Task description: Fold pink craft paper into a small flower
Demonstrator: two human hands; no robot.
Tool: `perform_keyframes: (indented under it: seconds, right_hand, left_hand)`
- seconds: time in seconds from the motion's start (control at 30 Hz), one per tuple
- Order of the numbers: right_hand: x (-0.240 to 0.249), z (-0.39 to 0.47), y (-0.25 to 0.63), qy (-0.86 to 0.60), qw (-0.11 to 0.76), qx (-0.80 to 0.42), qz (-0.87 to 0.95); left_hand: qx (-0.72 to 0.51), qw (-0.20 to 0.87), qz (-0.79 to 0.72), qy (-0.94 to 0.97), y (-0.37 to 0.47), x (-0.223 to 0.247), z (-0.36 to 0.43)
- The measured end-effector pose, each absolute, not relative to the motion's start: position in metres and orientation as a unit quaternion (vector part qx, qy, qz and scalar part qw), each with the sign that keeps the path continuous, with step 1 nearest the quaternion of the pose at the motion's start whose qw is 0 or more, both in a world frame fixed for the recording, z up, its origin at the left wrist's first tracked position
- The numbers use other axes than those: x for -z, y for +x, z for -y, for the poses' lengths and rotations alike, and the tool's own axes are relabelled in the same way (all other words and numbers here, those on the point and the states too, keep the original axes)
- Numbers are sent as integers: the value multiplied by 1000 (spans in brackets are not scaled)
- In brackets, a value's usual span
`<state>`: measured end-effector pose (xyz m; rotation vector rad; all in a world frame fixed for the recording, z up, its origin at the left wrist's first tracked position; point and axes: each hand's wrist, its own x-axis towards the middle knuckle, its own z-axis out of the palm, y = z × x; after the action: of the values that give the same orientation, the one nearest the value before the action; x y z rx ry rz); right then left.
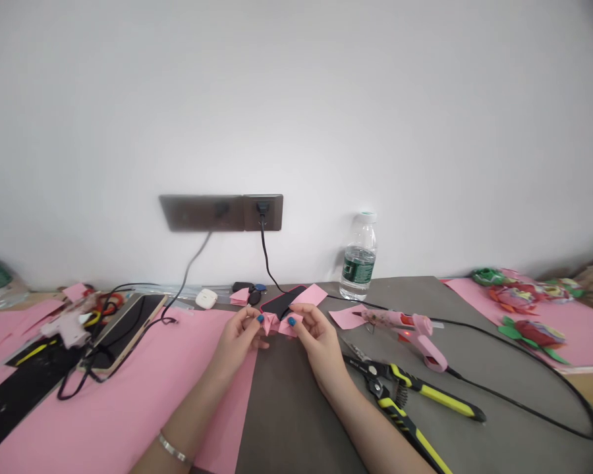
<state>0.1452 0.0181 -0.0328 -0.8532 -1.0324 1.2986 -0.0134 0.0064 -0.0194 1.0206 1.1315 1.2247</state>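
Near the middle of the table, my left hand (241,332) pinches the left side of a small folded pink paper piece (271,322) between thumb and fingers. My right hand (317,332) is closed on a pink paper piece (287,327) right beside it, and the two papers meet between my hands. Just behind my fingers lie a dark phone with a red edge (281,303) and a loose pink paper square (310,294). Another pink square (346,317) rests to the right, under the tip of a pink glue gun (400,321).
Pliers with yellow-black handles (400,388) lie at the right, inside the glue gun's cable. A water bottle (359,260) stands by the wall. Paper flowers (536,334) sit far right. At left are a phone (123,329), cables and pink sheets (143,395).
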Motion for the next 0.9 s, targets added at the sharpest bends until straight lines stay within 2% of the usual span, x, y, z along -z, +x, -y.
perform_keyframes:
  seconds: [0.13,0.27,0.43,0.9]
  right_hand:
    - [34,-19,146,-354,595,-601,400]
    - [33,-19,145,-354,602,-607,380]
    - [30,-18,143,-337,592,-634,366]
    - [29,-15,143,-326,541,-668,393]
  left_hand:
    - [-516,484,-504,495,-15,22,-8]
    - [-514,363,-511,586,-17,23,-6]
    - [-471,233,-460,716,-13,17,4]
    - [-459,187,-460,737,-8,12,12]
